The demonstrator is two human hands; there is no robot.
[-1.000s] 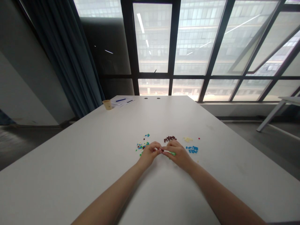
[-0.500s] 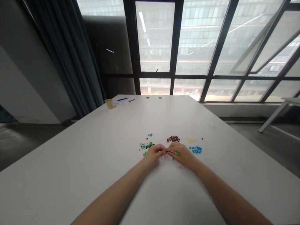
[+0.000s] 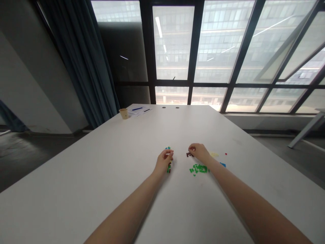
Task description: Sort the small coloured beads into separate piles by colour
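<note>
My left hand (image 3: 163, 162) hovers over the mixed-colour pile of small pieces (image 3: 169, 169), mostly covering it. Its thumb and fingertips are pressed together; anything between them is too small to name. My right hand (image 3: 200, 152) reaches over the dark brown pieces (image 3: 188, 155), fingers bent and tips pinched at the pile, with what they grip hidden. Under the right wrist lies a spread of small green pieces (image 3: 199, 168). Pale yellow pieces (image 3: 214, 154) and blue pieces (image 3: 222, 164) show partly beside the right forearm.
All of this lies on a long white table (image 3: 142, 145). A single red piece (image 3: 225, 154) sits apart at the right. A few blue-green pieces (image 3: 169, 147) are behind my left hand. Far left stand a paper cup (image 3: 124, 114) and papers with a blue pen (image 3: 137, 108).
My hands were together at a small reddish-brown piece; now they are apart. The right has moved forward to the brown pile, uncovering the green pieces. The left covers the mixed pile. The view shifted slightly.
</note>
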